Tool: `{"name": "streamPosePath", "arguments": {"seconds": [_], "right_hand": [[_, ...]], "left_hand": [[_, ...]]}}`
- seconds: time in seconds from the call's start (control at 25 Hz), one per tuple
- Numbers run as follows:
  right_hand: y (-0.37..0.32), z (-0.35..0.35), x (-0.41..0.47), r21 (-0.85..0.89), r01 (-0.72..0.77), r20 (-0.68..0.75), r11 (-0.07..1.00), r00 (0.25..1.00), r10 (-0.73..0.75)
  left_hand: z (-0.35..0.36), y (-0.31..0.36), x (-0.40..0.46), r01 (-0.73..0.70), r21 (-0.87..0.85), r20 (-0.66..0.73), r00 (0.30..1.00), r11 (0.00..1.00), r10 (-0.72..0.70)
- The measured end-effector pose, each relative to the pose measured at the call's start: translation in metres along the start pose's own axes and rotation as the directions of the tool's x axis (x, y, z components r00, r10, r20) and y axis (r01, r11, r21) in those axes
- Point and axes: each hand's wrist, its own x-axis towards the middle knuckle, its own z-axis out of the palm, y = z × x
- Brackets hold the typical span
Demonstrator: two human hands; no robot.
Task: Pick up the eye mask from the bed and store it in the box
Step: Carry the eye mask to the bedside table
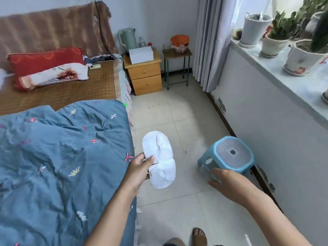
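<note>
My left hand (140, 167) pinches a white eye mask (159, 157) by its middle and holds it in the air over the floor, just off the edge of the bed (58, 157). The mask hangs lengthwise, one lobe up and one down. My right hand (229, 183) is stretched out with fingers apart and holds nothing, just in front of a light blue plastic stool. A white box (141, 54) sits closed on the wooden nightstand (145, 75) at the head of the bed, far from both hands.
The light blue stool (229, 155) stands on the tiled floor by the right wall. A small metal side table (177, 64) with an orange bowl stands beside the nightstand. Grey curtains and a windowsill with potted plants (276, 34) line the right. My feet show at the bottom.
</note>
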Motion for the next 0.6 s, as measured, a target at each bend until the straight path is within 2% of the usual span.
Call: {"name": "streamPosePath", "arguments": {"seconds": [0.28,0.6], "right_hand": [[-0.018,-0.058,0.164,-0.029,0.123,0.134,0.992,0.984,-0.118],[-0.089,-0.130,0.366,-0.042,0.178,0.171,0.983,0.971,-0.168]], "left_hand": [[0.008,0.053,0.111,0.059,-0.101,-0.162,0.984,0.993,-0.074],[-0.039,0.131,0.292,0.075,-0.202,-0.187,0.976,0.976,-0.114]]}}
